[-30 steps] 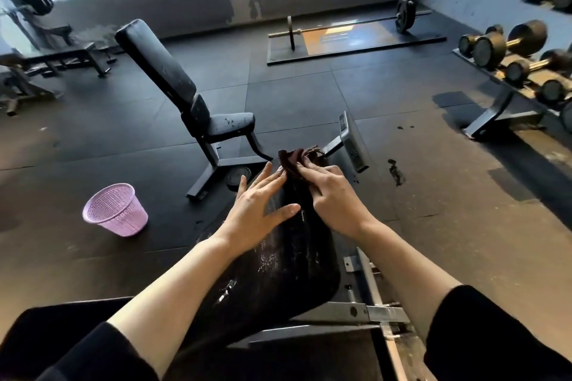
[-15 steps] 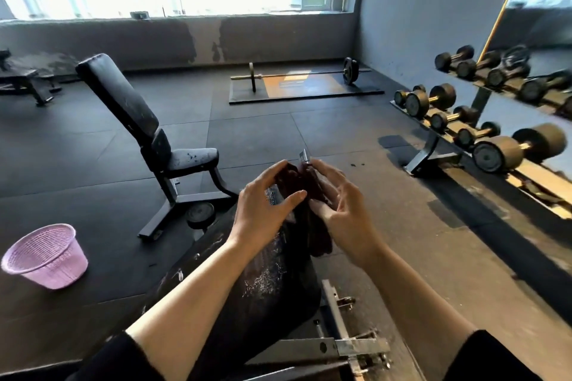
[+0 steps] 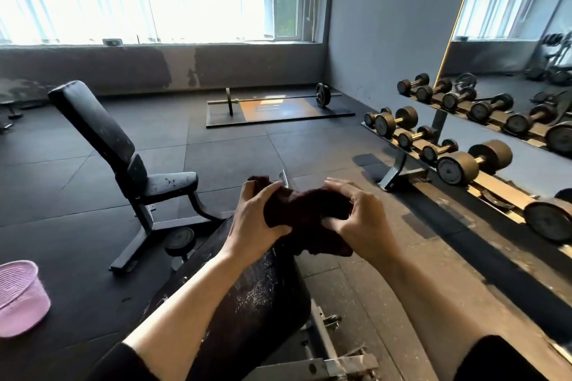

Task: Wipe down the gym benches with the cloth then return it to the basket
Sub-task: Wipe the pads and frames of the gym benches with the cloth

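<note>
Both hands, left (image 3: 255, 219) & right (image 3: 360, 219), grip dark maroon cloth (image 3: 305, 219) w/ curled fingers above black padded bench (image 3: 247, 303); pink plastic basket (image 3: 20, 297) (far left), incline seat (image 3: 123, 151) between.

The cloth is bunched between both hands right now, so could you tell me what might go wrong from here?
The dark cloth is wadded between the left hand and right hand; wiped like that, it may cover little of the near bench, whose pad shows white specks. The adjustable bench looks scuffed and could be forgotten. The pink basket sits off to the left, so a toss might miss.
</note>
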Demonstrator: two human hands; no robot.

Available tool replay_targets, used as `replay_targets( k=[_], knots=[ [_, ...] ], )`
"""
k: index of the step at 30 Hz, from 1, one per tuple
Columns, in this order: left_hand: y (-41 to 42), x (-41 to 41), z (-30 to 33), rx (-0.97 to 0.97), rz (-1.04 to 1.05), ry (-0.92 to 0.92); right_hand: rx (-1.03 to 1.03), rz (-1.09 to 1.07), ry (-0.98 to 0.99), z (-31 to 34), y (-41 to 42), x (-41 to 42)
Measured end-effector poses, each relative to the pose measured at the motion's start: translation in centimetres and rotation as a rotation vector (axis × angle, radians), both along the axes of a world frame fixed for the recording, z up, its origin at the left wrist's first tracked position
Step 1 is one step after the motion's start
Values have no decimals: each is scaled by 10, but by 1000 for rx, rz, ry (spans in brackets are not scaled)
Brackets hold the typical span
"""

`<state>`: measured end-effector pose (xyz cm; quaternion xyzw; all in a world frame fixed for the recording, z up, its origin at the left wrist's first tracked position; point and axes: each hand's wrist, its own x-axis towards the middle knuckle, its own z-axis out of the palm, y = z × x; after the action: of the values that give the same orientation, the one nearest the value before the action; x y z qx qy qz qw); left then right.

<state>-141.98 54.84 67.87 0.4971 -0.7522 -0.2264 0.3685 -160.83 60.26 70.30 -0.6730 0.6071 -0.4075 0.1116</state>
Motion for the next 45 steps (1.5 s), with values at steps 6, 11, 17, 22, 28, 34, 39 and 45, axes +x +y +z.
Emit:
replay_targets(
  k=[6,11,17,22,28,34,39,45],
  knots=[
    [2,-3,-9,-263,138,-144,-155,-227,328,-10,6,-5],
    [11,-31,3,-152,104,65,-82,-141,-184,-1,13,5],
    [15,-33,-7,169,25,443,9,135,-351,-34,15,15],
    [6,8,-25,35,14,145,-27,24,-241,-50,13,25],
    [2,48,-49,36,-60,-130,293,425,-431,-82,16,30],
    [-3,55,-54,98,-136,-233,302,470,-389,-90,-25,30],
    [-7,56,-57,78,-138,-234,306,450,-363,-92,-87,37],
    [-7,56,-61,108,-119,-207,269,393,-351,-98,-124,48]
  ],
)
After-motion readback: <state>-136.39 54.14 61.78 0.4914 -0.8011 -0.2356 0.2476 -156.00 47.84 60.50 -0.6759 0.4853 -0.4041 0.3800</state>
